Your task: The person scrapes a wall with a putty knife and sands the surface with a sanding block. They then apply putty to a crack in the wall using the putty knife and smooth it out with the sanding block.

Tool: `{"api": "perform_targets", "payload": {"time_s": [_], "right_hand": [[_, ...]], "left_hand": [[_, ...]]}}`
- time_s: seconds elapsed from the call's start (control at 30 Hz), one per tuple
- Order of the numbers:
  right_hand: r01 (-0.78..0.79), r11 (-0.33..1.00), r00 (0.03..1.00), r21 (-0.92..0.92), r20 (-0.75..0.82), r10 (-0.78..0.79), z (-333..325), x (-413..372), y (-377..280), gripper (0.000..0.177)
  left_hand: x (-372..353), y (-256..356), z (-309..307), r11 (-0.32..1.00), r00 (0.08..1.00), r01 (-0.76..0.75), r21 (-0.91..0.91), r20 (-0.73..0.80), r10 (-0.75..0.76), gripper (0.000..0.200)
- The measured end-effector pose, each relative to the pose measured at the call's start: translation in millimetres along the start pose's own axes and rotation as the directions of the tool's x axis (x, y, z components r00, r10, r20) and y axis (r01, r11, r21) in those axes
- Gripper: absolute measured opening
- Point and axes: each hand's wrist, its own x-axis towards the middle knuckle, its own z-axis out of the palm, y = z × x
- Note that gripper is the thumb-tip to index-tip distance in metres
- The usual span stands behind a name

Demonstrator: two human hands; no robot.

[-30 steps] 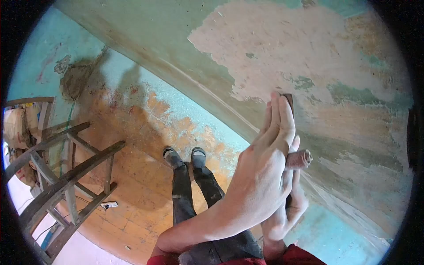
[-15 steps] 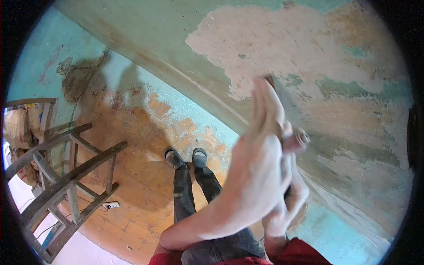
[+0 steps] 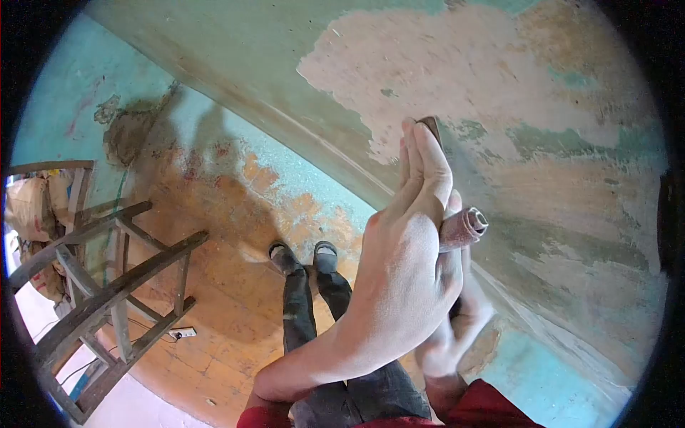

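My left hand is raised in front of me, its back toward me and its fingers straight and close together. It holds a brown rolled piece that looks like sandpaper, the coiled end sticking out on the thumb side. A dark brown edge, perhaps of the same sheet, shows at the fingertips. Close behind the left palm is my right hand, slightly blurred. Most of its fingers are hidden, and a small dark patch between the hands cannot be made out.
Along the right runs a green wall with a pale scraped patch. A wooden ladder-like stand is at the left, near sacks. A power strip lies on the worn orange floor, by my feet.
Both hands have shifted slightly left, along with the brown roll. The left hand is sharper now, while its hold looks the same.
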Motion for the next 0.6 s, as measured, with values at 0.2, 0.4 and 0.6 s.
{"api": "perform_targets", "payload": {"time_s": [0.2,0.4,0.6], "right_hand": [[-0.122,0.986,0.992,0.111,-0.011,0.124,4,16,-13,0.05],[-0.108,0.989,0.993,0.103,0.048,0.104,38,-2,54,0.05],[-0.224,0.928,0.903,-0.299,0.295,0.313,3,-68,164,0.047]], "left_hand": [[5,-15,8,0.938,0.951,-0.249,0.241,-0.124,0.284,0.08],[-3,-63,-16,0.997,0.995,0.005,0.08,-0.097,0.003,0.052],[-102,-209,-28,0.882,0.961,0.278,0.382,-0.128,-0.247,0.037]]}}
